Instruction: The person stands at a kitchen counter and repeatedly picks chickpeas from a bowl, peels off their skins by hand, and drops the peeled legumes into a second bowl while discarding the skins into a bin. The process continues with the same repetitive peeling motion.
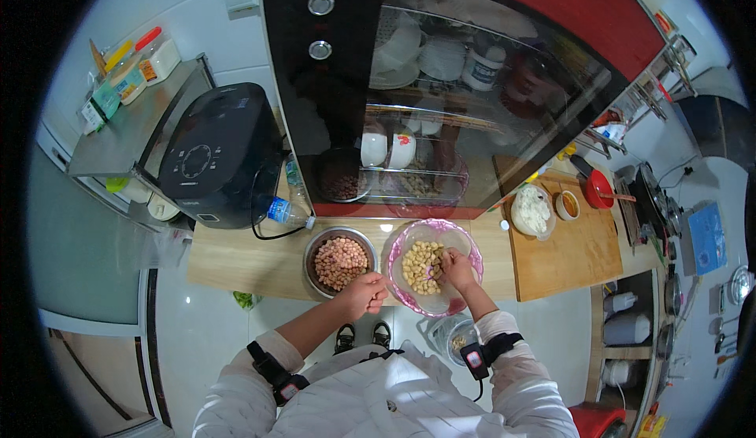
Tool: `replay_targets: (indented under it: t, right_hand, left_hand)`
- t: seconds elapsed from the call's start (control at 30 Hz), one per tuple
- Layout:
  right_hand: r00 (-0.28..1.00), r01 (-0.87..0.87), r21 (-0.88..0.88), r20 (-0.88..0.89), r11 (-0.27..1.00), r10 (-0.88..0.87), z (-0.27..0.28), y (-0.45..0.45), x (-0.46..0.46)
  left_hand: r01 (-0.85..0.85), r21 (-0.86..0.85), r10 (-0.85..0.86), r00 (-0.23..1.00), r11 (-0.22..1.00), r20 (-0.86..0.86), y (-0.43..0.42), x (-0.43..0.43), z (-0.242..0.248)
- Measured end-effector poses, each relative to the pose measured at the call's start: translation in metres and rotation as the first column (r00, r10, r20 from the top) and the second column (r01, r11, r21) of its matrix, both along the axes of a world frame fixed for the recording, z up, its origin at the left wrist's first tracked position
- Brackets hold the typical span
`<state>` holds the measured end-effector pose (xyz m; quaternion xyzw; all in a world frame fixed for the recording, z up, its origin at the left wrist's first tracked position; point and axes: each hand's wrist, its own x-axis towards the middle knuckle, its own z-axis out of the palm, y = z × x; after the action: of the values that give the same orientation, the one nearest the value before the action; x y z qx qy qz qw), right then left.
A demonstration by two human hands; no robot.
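Note:
On the wooden counter stands a steel bowl (308, 261) filled with pinkish-brown nuts (341, 261) that look like peanuts in their skins. My left hand (364, 294) is between this bowl and a pink-rimmed clear plastic bowl (476, 249), its fingers curled together; whether a small piece is in them cannot be told. Pale, peeled-looking nuts (420, 264) lie in the left part of the plastic bowl. My right hand (458, 269) reaches over that bowl's right side, fingertips bent down at some darker bits, perhaps skins; its grip is hidden.
A glass-fronted cabinet (319, 113) stands behind the bowls. Left are a black rice cooker (215, 154) and plastic bottles (286, 212). To the right, a cutting board (573, 255) bears a bowl of white food (533, 212) and a small sauce bowl (567, 205). A clear bin (458, 337) stands below.

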<state>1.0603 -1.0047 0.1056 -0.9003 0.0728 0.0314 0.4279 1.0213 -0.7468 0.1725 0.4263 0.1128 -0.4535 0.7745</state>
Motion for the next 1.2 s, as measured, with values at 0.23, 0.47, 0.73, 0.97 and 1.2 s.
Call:
replay_targets:
  t: [0.23,0.47,0.73,0.97,1.2]
  right_hand:
    - [0.925,-0.380,-0.524,-0.228,0.762,0.304,-0.002,0.002,0.020]
    - [0.906,-0.424,-0.649,-0.320,0.632,0.278,-0.015,-0.002,0.020]
    - [0.973,-0.225,-0.060,-0.077,0.973,0.220,-0.003,-0.006,-0.001]
    - [0.882,0.047,0.900,-0.241,0.433,0.405,0.084,0.045,-0.042]
    - [0.897,0.051,0.881,-0.248,0.470,0.367,0.095,0.057,-0.065]
  left_hand:
    - [-0.079,0.046,0.079,0.997,0.996,-0.019,0.022,-0.008,-0.003]
    - [-0.073,0.053,0.075,0.997,0.996,-0.031,0.028,-0.011,-0.001]
    - [-0.032,0.031,0.030,0.998,0.999,0.057,0.015,-0.010,-0.001]
    - [0.062,-0.031,-0.054,0.978,0.998,0.202,-0.009,-0.004,0.003]
    - [0.099,-0.051,-0.087,0.976,0.994,0.197,-0.020,-0.005,0.010]
